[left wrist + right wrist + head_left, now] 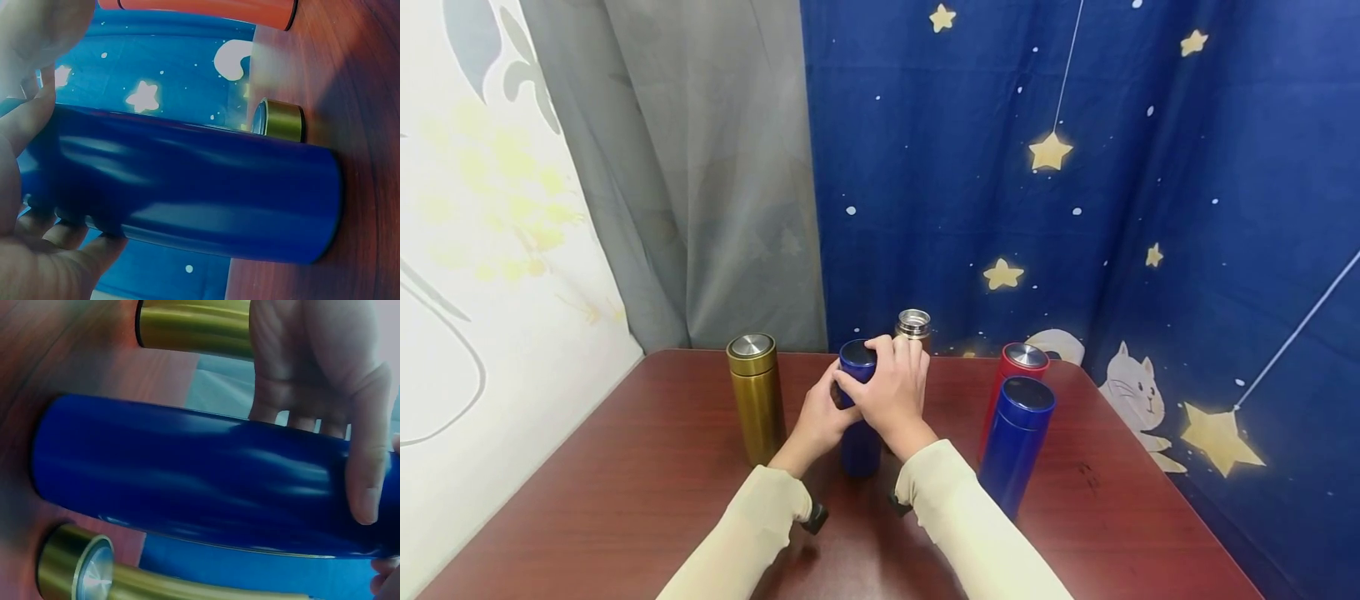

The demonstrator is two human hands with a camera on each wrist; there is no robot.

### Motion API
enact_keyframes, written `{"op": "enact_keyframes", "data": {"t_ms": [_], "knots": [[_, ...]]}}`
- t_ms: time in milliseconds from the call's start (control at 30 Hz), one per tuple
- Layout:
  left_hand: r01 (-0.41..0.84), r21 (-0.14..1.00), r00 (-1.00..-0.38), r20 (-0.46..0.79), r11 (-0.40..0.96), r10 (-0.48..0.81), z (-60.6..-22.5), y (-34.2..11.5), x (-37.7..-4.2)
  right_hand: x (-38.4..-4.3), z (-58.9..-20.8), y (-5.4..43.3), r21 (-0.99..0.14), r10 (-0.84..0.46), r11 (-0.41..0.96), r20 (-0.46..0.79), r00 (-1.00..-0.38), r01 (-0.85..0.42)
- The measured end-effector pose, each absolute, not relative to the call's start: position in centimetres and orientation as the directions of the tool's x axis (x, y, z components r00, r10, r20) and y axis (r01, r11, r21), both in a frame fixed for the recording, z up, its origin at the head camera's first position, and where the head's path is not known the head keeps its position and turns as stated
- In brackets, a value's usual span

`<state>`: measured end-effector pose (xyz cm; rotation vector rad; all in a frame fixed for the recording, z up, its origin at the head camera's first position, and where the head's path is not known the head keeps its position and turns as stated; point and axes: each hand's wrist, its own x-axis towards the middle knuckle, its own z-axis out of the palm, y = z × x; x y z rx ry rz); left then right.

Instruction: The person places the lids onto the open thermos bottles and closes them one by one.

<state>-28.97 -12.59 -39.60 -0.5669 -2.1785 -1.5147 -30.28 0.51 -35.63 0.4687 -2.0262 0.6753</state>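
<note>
A blue thermos (860,450) stands upright on the table, its dark-topped lid (853,354) in place. My left hand (822,417) grips its upper body; the thumb lies on the near side and the fingers curl round, as the right wrist view shows. My right hand (891,387) holds the lid from above, fingers over the far side and thumb on the near side. Behind stands a gold thermos without its lid, its steel mouth (914,322) showing. A loose gold lid (282,121) sits on the table beyond the blue thermos, hidden in the head view.
A capped gold thermos (758,408) stands to the left. On the right, a red thermos (996,387) stands behind a second blue thermos (1017,454). The table (647,467) backs onto a grey curtain (730,183) and a blue star-patterned curtain (925,183).
</note>
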Motion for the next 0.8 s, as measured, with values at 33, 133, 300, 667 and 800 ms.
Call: {"op": "enact_keyframes", "data": {"t_ms": [33, 133, 300, 667, 800], "knots": [[0.556, 0.769, -0.824, 0.559, 0.316, 0.09, -39.4, -12.5, -28.8, -30.2, -35.5, 0.5, -0.281, -0.069, 0.784, 0.847, -0.527, -0.554], [0.565, 0.76, -0.819, 0.565, 0.321, 0.103, -38.2, -12.3, -27.7, -30.0, -35.2, 0.7, -0.318, -0.116, 0.77, 0.783, -0.611, -0.554], [0.528, 0.798, -0.848, 0.511, 0.291, 0.138, -36.6, -12.3, -26.4, -30.0, -34.6, 1.9, -0.488, -0.27, 0.575, 0.645, -0.715, -0.657], [0.486, 0.854, -0.869, 0.45, 0.187, 0.205, -37.0, -12.9, -26.9, -31.3, -34.1, 5.0, -0.633, -0.486, 0.304, 0.54, -0.687, -0.712], [0.487, 0.854, -0.867, 0.446, 0.183, 0.222, -36.8, -13.1, -27.0, -31.5, -33.8, 5.1, -0.625, -0.478, 0.318, 0.543, -0.69, -0.713]]}}
